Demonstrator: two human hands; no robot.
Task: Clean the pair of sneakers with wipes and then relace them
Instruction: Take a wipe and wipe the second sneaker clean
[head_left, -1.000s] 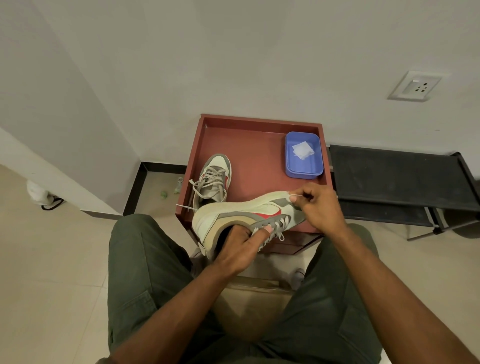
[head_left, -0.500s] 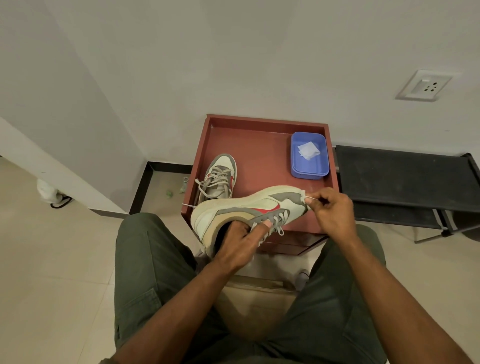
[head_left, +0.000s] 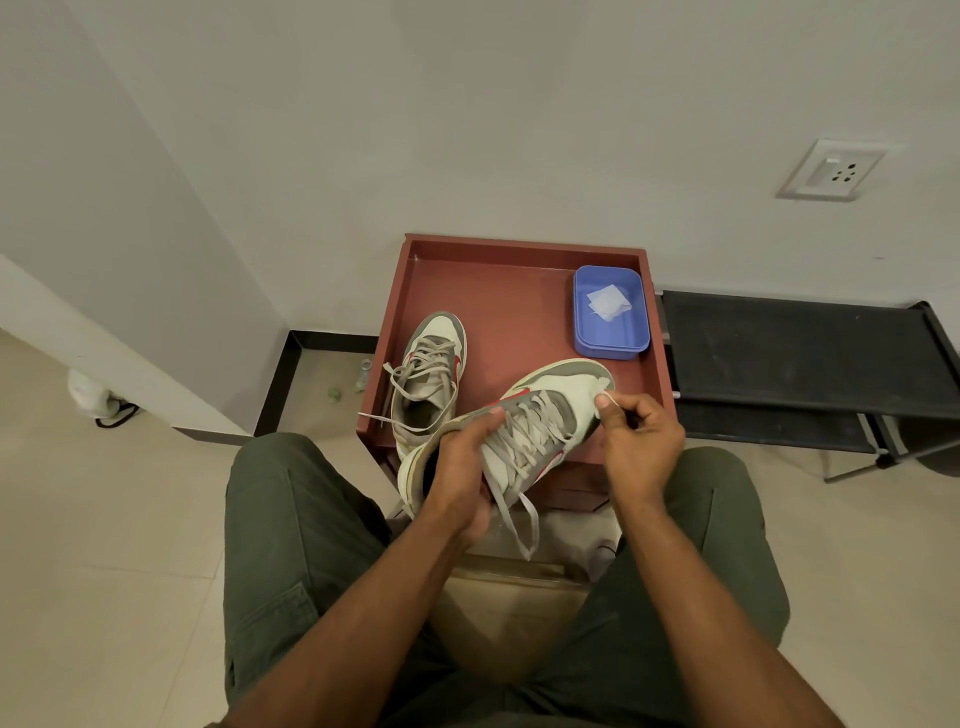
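The left hand (head_left: 460, 475) grips the held sneaker (head_left: 524, 436) at its heel end; the fingers are curled around the collar and the thumb lies along the side near the laces. This sneaker is tilted, with its toe pointing to about 1 o'clock, above the near edge of the red table (head_left: 498, 306). The right hand (head_left: 636, 441) is at the toe, at 3 o'clock from the left hand. Its thumb and forefinger are closed together on something thin and pale, probably a small wipe, and it touches the toe cap. The other fingers are curled in. The second sneaker (head_left: 428, 374) stands on the table at 11 o'clock from the held one, laces loose. A blue tray (head_left: 584, 322) with a white wipe (head_left: 608, 302) inside sits at the far right corner of the table.
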